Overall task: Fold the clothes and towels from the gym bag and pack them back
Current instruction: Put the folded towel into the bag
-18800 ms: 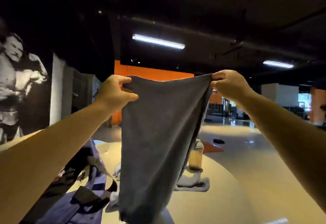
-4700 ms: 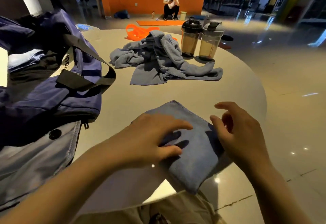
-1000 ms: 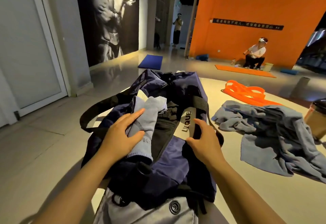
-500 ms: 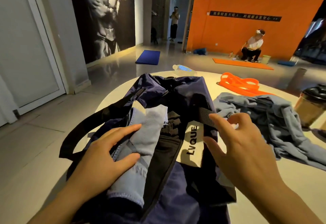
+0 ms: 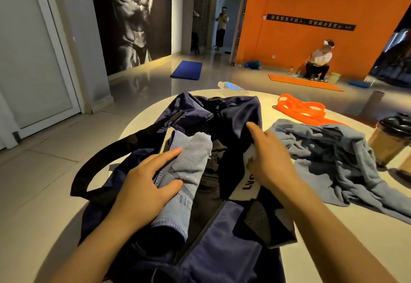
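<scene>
The left hand (image 5: 144,184) lies flat on a folded grey towel (image 5: 184,171) in the navy fabric gym bag (image 5: 222,249); the right hand (image 5: 269,160), fingers straight, presses the bag's rim. At 2 o'clock, crumpled grey-blue cloths (image 5: 333,155) and 1 lidded brown shaker cup (image 5: 389,142).

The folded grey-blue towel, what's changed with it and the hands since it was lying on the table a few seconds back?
The folded grey-blue towel has moved from the round table into the open navy gym bag, where the left hand now presses it down. The right hand has shifted onto the bag's right side. The crumpled grey-blue towels, orange resistance bands and shaker bottle stayed where they were.
</scene>
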Demonstrator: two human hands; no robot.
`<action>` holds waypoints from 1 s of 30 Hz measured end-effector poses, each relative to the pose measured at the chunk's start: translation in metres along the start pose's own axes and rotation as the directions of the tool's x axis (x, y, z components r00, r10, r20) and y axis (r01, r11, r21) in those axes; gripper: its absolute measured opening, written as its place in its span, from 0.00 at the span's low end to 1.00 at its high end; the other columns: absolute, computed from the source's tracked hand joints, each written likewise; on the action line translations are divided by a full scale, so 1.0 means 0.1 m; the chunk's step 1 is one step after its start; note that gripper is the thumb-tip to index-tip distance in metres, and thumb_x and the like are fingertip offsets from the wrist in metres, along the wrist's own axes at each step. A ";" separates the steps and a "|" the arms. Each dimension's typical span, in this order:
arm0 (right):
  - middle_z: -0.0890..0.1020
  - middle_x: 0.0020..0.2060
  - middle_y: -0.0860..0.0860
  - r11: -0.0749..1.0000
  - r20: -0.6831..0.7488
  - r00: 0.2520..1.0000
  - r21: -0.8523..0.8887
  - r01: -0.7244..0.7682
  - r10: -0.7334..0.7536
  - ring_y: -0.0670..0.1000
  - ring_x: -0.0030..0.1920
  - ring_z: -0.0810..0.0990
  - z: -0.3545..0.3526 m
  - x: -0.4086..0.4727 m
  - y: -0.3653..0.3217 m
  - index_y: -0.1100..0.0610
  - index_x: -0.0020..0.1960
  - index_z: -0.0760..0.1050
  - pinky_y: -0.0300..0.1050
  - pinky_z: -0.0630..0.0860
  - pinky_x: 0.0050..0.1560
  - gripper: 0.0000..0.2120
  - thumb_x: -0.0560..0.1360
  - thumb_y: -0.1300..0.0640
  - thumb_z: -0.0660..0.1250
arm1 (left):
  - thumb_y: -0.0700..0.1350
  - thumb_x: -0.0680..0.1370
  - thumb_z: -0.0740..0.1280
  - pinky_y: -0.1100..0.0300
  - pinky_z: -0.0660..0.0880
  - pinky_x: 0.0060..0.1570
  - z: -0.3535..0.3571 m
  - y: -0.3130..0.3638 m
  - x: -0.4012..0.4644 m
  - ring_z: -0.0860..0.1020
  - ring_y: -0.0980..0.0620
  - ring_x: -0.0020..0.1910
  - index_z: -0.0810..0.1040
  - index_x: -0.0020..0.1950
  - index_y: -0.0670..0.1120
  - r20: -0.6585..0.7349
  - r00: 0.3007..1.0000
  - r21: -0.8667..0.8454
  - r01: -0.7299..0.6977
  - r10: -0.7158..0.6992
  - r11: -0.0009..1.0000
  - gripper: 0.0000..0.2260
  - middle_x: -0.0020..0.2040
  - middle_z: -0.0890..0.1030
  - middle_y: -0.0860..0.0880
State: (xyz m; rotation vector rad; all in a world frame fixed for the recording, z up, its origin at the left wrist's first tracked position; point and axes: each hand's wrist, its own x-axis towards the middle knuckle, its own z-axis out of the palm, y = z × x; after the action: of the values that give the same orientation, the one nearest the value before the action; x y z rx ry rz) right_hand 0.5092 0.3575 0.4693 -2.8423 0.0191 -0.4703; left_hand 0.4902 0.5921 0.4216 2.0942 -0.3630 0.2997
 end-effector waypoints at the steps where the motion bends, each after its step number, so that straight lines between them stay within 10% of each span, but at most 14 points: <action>1: 0.73 0.52 0.58 1.000 -0.047 0.999 -0.024 0.015 -0.016 0.63 0.50 0.74 -0.16 0.02 0.01 0.54 0.67 0.64 0.47 0.64 0.36 0.24 0.73 0.66 0.63 | 0.51 0.70 0.73 0.69 0.69 0.61 -0.01 0.00 0.00 0.72 0.72 0.58 0.71 0.62 0.71 0.008 1.000 0.017 0.014 -0.014 1.000 0.26 0.58 0.73 0.69; 4: 0.80 0.51 0.60 0.996 -0.200 0.978 -0.079 0.037 -0.053 0.64 0.50 0.76 -0.60 0.10 0.12 0.56 0.62 0.71 0.57 0.74 0.44 0.16 0.76 0.63 0.63 | 0.65 0.62 0.62 0.48 0.68 0.66 -0.04 0.04 0.00 0.73 0.64 0.59 0.66 0.58 0.80 0.006 0.998 0.083 0.056 -0.057 0.995 0.24 0.57 0.72 0.73; 9: 0.80 0.54 0.60 0.990 -0.165 0.983 -0.130 0.054 -0.075 0.63 0.51 0.77 -0.68 0.19 0.35 0.52 0.68 0.68 0.51 0.72 0.40 0.19 0.78 0.58 0.62 | 0.67 0.61 0.59 0.45 0.68 0.65 -0.03 0.10 0.01 0.74 0.60 0.58 0.65 0.56 0.78 0.025 0.997 0.126 0.070 -0.073 0.990 0.23 0.53 0.70 0.74; 14: 0.70 0.68 0.57 0.980 0.078 0.984 -0.114 0.166 -0.158 0.61 0.62 0.74 -0.65 0.16 0.44 0.37 0.75 0.44 0.51 0.77 0.50 0.36 0.79 0.62 0.60 | 0.49 0.72 0.73 0.73 0.68 0.53 -0.04 0.04 0.03 0.74 0.64 0.56 0.71 0.65 0.66 0.045 0.996 0.107 0.073 -0.078 0.992 0.25 0.57 0.73 0.66; 22: 0.70 0.61 0.57 0.938 0.415 0.906 -0.275 0.209 -0.080 0.60 0.60 0.71 -0.50 0.62 0.63 0.42 0.70 0.67 0.49 0.73 0.55 0.25 0.77 0.62 0.60 | 0.45 0.72 0.72 0.70 0.66 0.51 -0.08 0.02 0.10 0.73 0.62 0.55 0.72 0.67 0.62 0.059 0.998 0.215 0.024 -0.038 0.976 0.26 0.57 0.74 0.63; 30: 0.68 0.54 0.49 0.975 0.396 0.892 0.046 0.220 -0.219 0.50 0.56 0.69 -0.41 0.59 0.75 0.38 0.65 0.68 0.28 0.68 0.38 0.30 0.76 0.70 0.56 | 0.44 0.72 0.72 0.78 0.66 0.48 -0.08 -0.03 0.09 0.73 0.68 0.54 0.71 0.65 0.66 0.058 0.998 0.219 0.002 -0.015 0.976 0.26 0.57 0.73 0.67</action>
State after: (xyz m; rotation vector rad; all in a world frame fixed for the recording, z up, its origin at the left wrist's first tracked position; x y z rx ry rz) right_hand 0.5544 0.2716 0.5067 -2.8963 -0.3834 0.0801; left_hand 0.4992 0.5988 0.4269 2.3244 -0.3705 0.2829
